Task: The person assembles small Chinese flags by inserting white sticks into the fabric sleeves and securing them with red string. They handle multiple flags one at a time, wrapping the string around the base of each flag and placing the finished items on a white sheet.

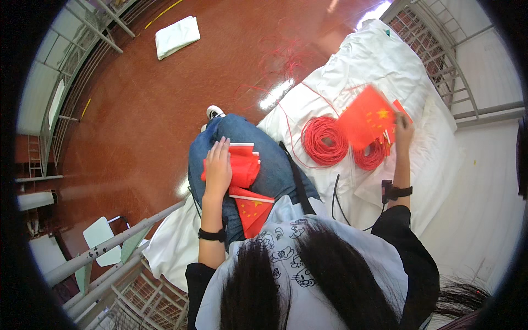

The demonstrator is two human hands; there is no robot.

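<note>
My left hand point(218, 168) lies flat, fingers stretched out, on a small stack of folded red flags point(245, 168) with white edges on my lap. Below that stack, another red flag point(253, 213) with yellow stars and a white strip rests against my jeans. Out to the right, my right hand point(404, 131) is closed on the edge of a red flag point(367, 116) with yellow stars, blurred by motion. Beneath this flag sit a coil of red cord point(325, 141) and a second red coil point(369, 155), partly covered by the flag and some smaller red pieces.
White bedding point(379, 60) spreads under the coils, with a metal bed frame point(440, 60) behind. Loose red strands point(286, 60) trail on the reddish floor point(132, 110). A folded white cloth point(177, 37) lies there too. A metal rail point(126, 236) and a pale green chair point(103, 240) stand left.
</note>
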